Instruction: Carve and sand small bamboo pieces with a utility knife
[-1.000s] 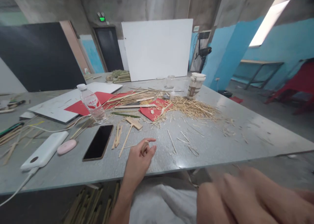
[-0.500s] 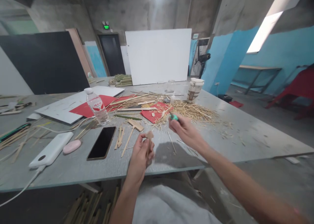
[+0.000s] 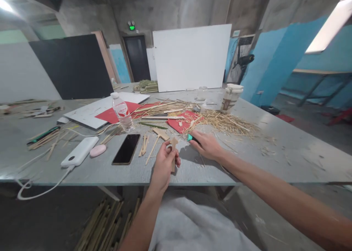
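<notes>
My left hand [image 3: 165,163] pinches a small flat wooden piece [image 3: 173,144] with a wider, notched top, held upright above the table's near edge. To its right, my right hand [image 3: 207,145] is low at the tabletop, closed around a green-and-black tool [image 3: 189,137]. Only the tool's green end and a bit of black show; my fingers cover the rest. Left of my left hand lie a T-shaped wooden piece [image 3: 161,133] with a thin stick and some short bamboo strips [image 3: 144,145]. Beyond my right hand is a red sheet [image 3: 180,123] with shavings on it.
A phone [image 3: 126,149], pink oval case [image 3: 98,150], white power bank [image 3: 79,151] with cable and water bottle [image 3: 122,113] stand or lie leftward. Bamboo shavings [image 3: 228,122] spread at right, near a paper cup [image 3: 231,98]. A white board [image 3: 192,58] stands behind.
My right hand has come down to the tabletop with the green-and-black tool. My left hand has turned the wooden piece more upright. The view has swung left.
</notes>
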`<state>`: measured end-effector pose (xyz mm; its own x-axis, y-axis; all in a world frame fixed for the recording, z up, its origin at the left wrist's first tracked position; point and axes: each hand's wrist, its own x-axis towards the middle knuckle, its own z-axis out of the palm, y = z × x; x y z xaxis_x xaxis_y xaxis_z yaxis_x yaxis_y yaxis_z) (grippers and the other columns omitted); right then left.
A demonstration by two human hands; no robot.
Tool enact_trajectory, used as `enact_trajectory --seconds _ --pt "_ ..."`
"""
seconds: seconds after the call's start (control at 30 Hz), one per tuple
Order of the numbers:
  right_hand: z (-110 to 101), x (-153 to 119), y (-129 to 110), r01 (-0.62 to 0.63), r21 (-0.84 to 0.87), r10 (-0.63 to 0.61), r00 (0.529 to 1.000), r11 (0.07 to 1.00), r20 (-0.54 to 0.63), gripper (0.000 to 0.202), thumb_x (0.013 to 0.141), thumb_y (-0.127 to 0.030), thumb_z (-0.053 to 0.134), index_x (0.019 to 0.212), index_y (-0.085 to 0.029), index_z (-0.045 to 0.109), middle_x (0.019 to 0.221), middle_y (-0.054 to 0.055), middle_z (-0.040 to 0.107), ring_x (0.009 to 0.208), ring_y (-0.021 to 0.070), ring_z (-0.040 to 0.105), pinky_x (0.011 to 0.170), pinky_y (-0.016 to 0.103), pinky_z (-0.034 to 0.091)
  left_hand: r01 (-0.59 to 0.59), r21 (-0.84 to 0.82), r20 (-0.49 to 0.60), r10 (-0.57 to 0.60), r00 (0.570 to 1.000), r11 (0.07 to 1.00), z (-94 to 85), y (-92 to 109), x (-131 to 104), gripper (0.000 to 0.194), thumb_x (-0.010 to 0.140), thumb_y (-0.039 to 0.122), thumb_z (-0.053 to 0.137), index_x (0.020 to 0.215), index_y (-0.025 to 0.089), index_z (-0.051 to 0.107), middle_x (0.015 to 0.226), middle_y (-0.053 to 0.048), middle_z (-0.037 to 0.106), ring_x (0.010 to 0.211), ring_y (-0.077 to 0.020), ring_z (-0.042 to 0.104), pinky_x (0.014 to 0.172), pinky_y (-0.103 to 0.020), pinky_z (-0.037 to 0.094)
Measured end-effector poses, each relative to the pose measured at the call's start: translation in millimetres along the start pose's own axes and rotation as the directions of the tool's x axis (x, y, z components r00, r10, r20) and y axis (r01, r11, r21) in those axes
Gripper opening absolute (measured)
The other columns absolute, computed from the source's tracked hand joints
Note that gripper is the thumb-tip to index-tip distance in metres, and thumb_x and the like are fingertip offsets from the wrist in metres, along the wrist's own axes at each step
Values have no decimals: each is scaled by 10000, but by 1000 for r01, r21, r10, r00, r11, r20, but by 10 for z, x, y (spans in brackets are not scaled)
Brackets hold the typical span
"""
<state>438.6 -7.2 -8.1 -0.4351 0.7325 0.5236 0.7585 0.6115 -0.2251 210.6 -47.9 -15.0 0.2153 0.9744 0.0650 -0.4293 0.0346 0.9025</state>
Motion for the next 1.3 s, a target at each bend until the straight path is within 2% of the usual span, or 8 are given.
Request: enact_trajectory --seconds 0.17,0.33,0.53,0.63,0.77,1.0,1.3 --pt "-43 -3 -17 137 -53 -136 991 989 17 391 1152 -513 366 1140 -195 595 995 95 693 858 202 609 707 303 337 -10 33 2 10 1000 999 1 -15 -1 394 820 450 832 985 208 570 783 55 593 546 -70 555 482 -191 435" --pt "-8 -7 -42 226 -91 -225 974 970 13 359 1152 -493 406 1141 -188 596 956 74 678 792 175 583 684 302 305 0 69 25 -2 1000 998 9 0 -24 452 849 552 814 1032 233 551 737 71 582 498 -75 529 431 -179 399" --pt "16 -2 -40 262 -101 -262 965 960 9 362 1159 -480 373 1138 -186 582 971 75 671 802 176 584 690 301 314 4 89 47 -8 999 996 -9 -18 -36 503 871 642 787 1034 242 530 706 94 553 413 -20 335 391 -140 201" --pt "-7 0 -61 283 -88 -283 959 955 17 366 1165 -475 350 1118 -190 574 943 66 670 777 172 581 698 300 333 14 84 50 -19 999 996 -15 -18 -43 532 867 688 774 968 228 525 681 100 524 397 -8 249 382 -146 164" --pt "-14 2 -78 307 -63 -306 952 950 24 447 1174 -520 273 1107 -192 569 902 62 662 763 177 583 709 302 348 50 68 54 -53 997 996 -6 13 -56 574 829 719 793 958 211 559 633 108 479 391 -10 215 376 -153 139" --pt "-17 4 -91 344 -36 -343 939 938 22 528 1174 -559 191 1118 -186 561 884 62 649 745 175 576 698 296 348 107 32 74 -109 991 994 -35 21 -63 578 795 693 840 894 210 538 572 127 407 392 -14 175 365 -152 130" --pt "24 11 -113 338 -92 -339 941 937 -1 662 1143 -657 123 1018 -194 579 833 57 621 709 175 509 685 306 338 170 -49 116 -164 980 984 -55 90 -57 613 706 602 939 883 209 502 648 129 383 446 -3 128 383 -137 104"
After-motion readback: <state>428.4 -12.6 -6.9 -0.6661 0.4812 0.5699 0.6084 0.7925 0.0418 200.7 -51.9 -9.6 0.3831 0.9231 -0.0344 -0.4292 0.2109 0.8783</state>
